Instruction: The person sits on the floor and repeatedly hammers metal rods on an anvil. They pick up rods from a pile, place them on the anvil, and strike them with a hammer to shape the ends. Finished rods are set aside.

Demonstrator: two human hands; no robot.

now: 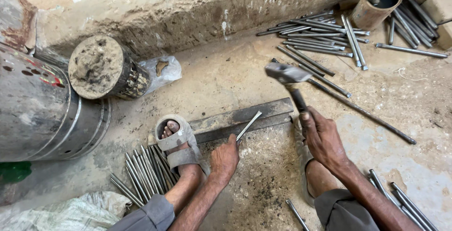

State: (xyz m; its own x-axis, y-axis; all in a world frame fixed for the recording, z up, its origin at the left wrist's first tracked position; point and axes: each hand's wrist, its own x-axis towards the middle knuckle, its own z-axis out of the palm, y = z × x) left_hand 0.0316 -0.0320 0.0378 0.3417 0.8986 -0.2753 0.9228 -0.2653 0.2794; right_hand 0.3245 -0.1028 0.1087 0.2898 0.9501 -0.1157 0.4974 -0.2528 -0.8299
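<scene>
Two bare hands are working low over a rough, gritty concrete floor (245,75), and a long flat steel bar (235,119), dark and scuffed, is lying across it as the anchor of the scene. Nearest the wearer, on the near side of the bar, the left hand (225,158) is pinching a thin round metal rod (248,126), propping it at a slant so its lower end is resting on the bar. Just right of that, the right hand (324,139) is clenching the dark handle of a hammer (288,76), whose worn grey steel head is hanging blurred above the far side of the bar. At the bar's left end a foot in a dusty grey sandal (181,144) is pressing down, and a fan of similar rods (143,172) is lying just behind it. More rods (405,202) are lying on the near side of the bar, to the right of the right arm. Left of the bar a big dented metal drum (42,113) is lying on its side, with a smaller mud-capped cylinder (106,68) beside it. Beyond the bar a loose heap of rods (325,35) is spreading toward a rusty tin can (376,5), close to a crumbling concrete ledge (188,9).
</scene>
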